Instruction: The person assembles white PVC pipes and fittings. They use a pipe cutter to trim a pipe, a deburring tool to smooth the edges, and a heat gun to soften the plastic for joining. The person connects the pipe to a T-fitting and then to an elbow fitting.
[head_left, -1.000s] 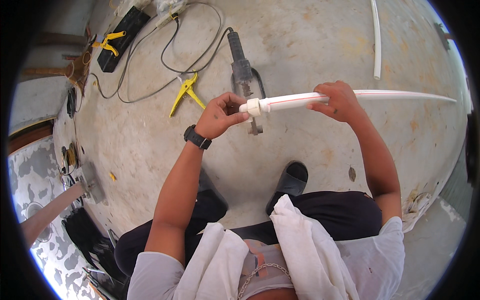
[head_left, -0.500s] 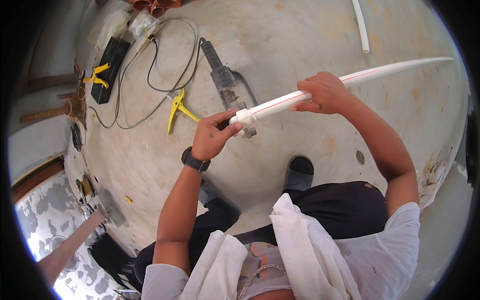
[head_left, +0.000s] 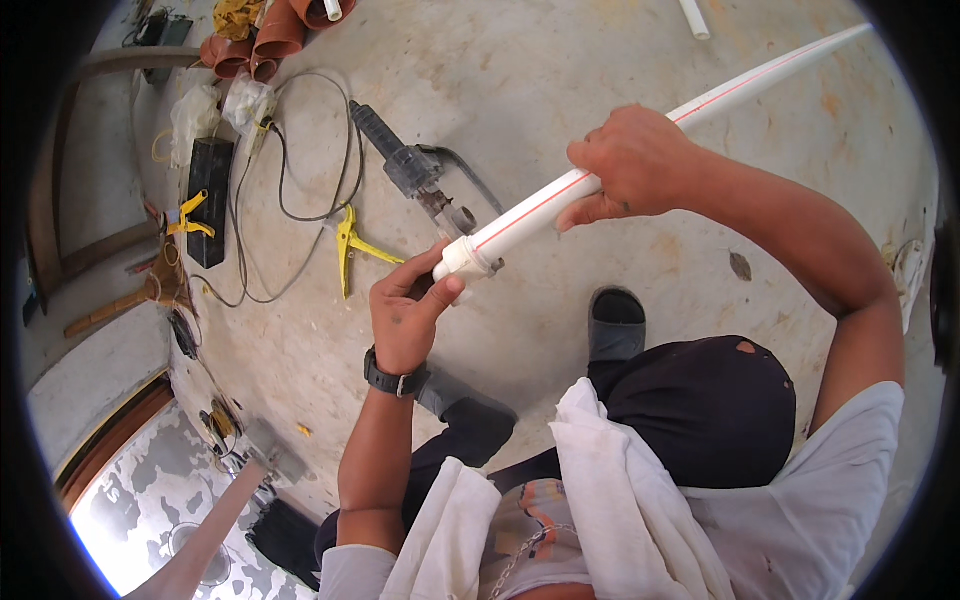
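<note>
A long white plastic pipe with a red stripe slants up to the right in front of me. My right hand is closed around it partway along. At its lower left end sits a white pipe fitting, which my left hand grips between thumb and fingers. Pipe and fitting meet; how deep the pipe goes in is hidden. Just beyond the fitting lies a pipe-welding tool with a black handle and metal heating pieces, on the floor and apart from my fingers.
A yellow pipe cutter lies left of the welding tool. Dark cable loops across the concrete floor. Farther left are a long black box and a plastic bag. Reddish-brown pipes and another white pipe lie far off.
The pipe's join with the fitting has closed up, the pipe's narrower end no longer showing. Both hands still hold on; the pipe slants more steeply. The whole view has shifted.
</note>
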